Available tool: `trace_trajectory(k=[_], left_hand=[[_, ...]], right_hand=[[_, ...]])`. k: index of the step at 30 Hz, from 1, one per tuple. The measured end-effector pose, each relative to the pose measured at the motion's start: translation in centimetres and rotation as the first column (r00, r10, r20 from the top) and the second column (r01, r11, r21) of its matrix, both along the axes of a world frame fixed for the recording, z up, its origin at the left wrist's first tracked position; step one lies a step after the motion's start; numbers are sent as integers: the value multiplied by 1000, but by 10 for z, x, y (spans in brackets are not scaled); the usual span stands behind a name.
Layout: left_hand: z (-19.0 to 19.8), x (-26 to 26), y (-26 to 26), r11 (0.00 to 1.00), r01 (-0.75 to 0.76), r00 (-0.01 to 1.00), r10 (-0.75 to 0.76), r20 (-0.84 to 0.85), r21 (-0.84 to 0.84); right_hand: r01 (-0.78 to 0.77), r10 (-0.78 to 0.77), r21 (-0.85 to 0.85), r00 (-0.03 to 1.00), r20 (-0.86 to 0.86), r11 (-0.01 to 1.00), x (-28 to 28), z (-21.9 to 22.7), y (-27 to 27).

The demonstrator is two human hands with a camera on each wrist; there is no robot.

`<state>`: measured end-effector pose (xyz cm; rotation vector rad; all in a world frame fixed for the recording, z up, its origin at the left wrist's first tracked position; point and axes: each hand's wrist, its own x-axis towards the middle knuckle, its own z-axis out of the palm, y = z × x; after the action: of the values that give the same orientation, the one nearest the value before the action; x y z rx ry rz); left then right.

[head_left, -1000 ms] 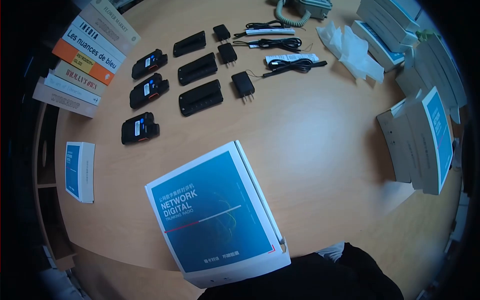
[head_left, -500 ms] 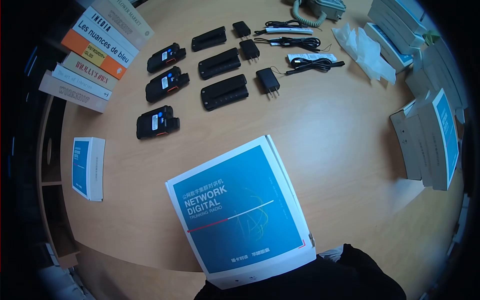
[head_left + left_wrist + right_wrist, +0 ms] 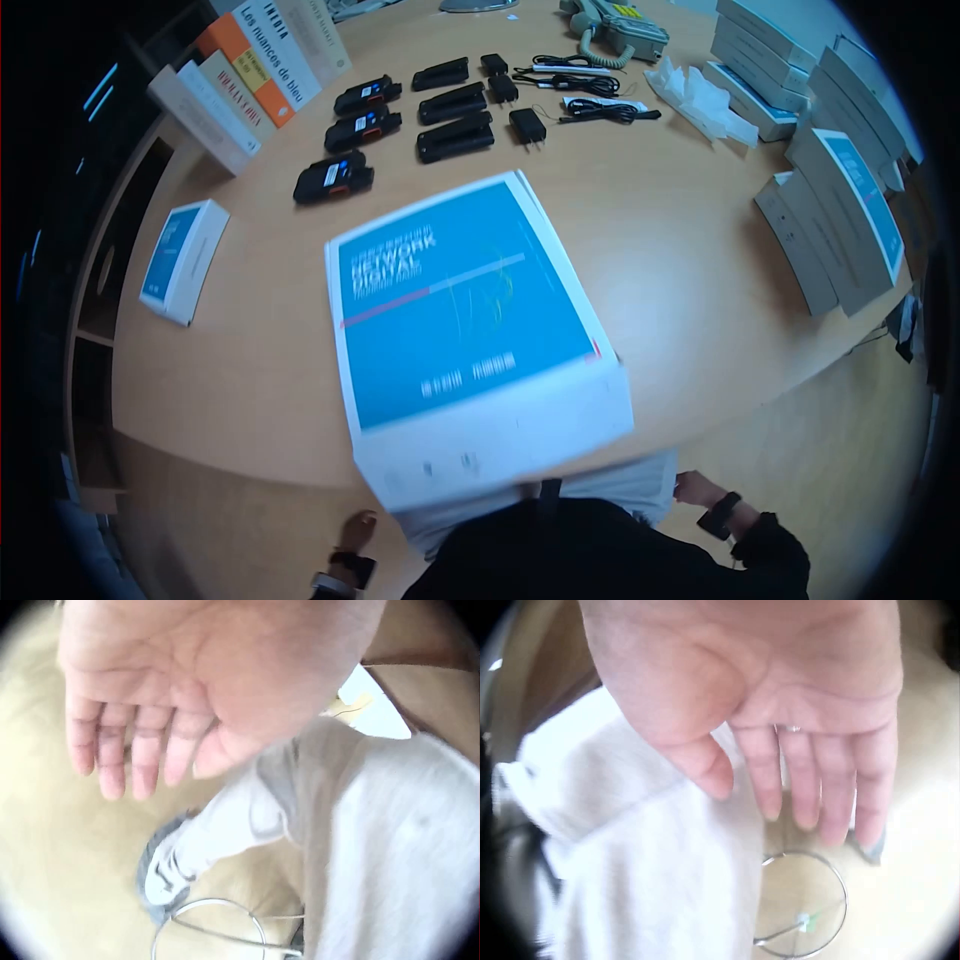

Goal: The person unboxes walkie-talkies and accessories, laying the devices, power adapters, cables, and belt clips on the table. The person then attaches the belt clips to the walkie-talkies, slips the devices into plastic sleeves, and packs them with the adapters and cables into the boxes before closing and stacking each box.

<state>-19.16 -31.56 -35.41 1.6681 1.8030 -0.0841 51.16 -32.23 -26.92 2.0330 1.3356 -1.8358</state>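
Note:
Both hands hang beside the body below the table's front edge, holding nothing. My left hand (image 3: 358,530) is low at the left; the left wrist view shows its palm and loosely hanging fingers (image 3: 147,754). My right hand (image 3: 698,490) is beside the light trousers (image 3: 675,862), and in the right wrist view its fingers (image 3: 834,787) hang relaxed, one wearing a ring. Nearest to both hands is a white box (image 3: 490,430) with a blue "Network Digital Trunking Radio" top, at the table's front edge. No hand touches it.
Across the table (image 3: 690,300) lie black labelled devices (image 3: 335,178), flat black clip pieces (image 3: 455,137), plug adapters (image 3: 527,126) and bundled cables (image 3: 610,112). A smaller box (image 3: 185,260) and books (image 3: 240,95) stand left; stacked boxes (image 3: 840,220), crumpled wrapping (image 3: 705,105) and a telephone (image 3: 615,30) are right.
The head view has tilted, so the large box and the devices appear higher up. Both hands, out of sight earlier, now show at the bottom beside the body.

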Motion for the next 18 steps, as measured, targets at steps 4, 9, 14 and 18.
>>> trace_trajectory(k=[4,9,14,18], left_hand=[[224,70,63,965,60,848,86,523,-256],[392,148,116,893,132,779,-362,512,431],[383,186,181,539,363,849,-528,-31,760],[358,205,203,492,325,841,-541,-9,808]], right_hand=[[-391,405,108,862,-305,914,-27,186,62],[332,419,686,598,-684,647,-57,316,121],[600,263,581,535,-803,550,-103,340,236],[328,122,640,824,-554,695,-119,302,288]])
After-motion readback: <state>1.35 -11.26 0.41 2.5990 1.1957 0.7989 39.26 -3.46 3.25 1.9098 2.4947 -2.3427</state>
